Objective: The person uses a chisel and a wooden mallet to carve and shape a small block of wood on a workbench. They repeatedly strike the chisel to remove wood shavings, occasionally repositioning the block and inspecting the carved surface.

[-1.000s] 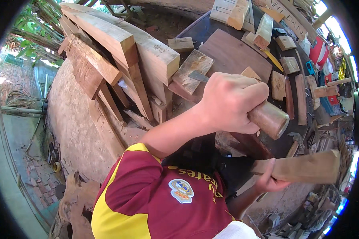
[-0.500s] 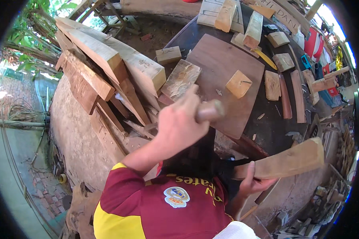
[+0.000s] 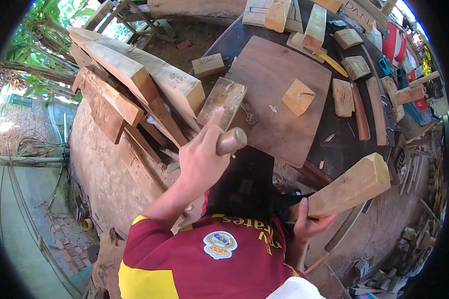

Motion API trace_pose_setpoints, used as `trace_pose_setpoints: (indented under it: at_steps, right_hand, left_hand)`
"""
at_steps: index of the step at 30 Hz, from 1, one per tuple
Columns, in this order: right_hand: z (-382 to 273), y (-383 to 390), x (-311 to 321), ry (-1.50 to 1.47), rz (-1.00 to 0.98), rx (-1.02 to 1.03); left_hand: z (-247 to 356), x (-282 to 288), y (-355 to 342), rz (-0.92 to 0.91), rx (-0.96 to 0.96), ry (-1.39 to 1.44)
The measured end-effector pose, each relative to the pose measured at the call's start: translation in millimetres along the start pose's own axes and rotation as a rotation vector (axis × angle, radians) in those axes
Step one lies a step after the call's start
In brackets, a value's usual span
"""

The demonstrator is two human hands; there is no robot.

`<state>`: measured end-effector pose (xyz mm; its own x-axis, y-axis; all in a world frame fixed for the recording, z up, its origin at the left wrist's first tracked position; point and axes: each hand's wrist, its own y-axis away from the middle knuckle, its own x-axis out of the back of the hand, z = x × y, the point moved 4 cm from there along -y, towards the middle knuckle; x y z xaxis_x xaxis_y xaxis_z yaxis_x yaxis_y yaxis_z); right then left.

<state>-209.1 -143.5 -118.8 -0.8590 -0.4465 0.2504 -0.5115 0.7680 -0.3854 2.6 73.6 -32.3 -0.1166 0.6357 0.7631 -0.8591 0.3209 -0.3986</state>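
Observation:
My left hand (image 3: 202,158) is closed around a round wooden tool handle (image 3: 231,141), its blunt end facing up. Whatever is at the handle's other end is hidden by the hand. Just beyond the fingers lies a rough-faced wood block (image 3: 228,99), overlapping the left edge of a brown board (image 3: 279,60). On the right, my right hand (image 3: 310,223) grips the narrow part of a thick wooden club (image 3: 351,187), which widens towards its squared far end and tilts up to the right. A square wood block (image 3: 298,97) with a dark metal piece on it rests on the board.
Long squared timbers (image 3: 169,82) lean together at the left. Around the board, the dark tabletop (image 3: 329,144) carries several wood blocks, a yellow curved tool (image 3: 333,64) and a reddish-brown wooden handle (image 3: 359,112). Wood scraps (image 3: 384,279) are piled at lower right.
My left hand has shifted left and a little down with the tool handle. The wooden club in my right hand has swung left and tilted more steeply upward. The view has shifted slightly.

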Motion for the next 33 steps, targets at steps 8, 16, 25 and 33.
trace_pose_setpoints:
  at_steps: [8,16,25,33]
  right_hand:
    - [-1.9,0.8,-0.7,-0.041,0.016,-0.094]
    - [8.1,4.5,4.9,0.021,0.047,-0.078]
    - [11.9,21.6,14.8,0.085,0.074,-0.022]
    - [18.4,22.5,17.4,0.126,0.061,-0.032]
  left_hand:
    - [3.8,10.1,10.7,0.013,0.052,0.091]
    - [70.1,11.6,-23.6,-0.232,-0.155,0.445]
    - [134.7,-22.6,-49.4,-0.361,-0.565,0.443]
    - [145.8,-17.1,-57.2,-0.281,-0.623,0.51]
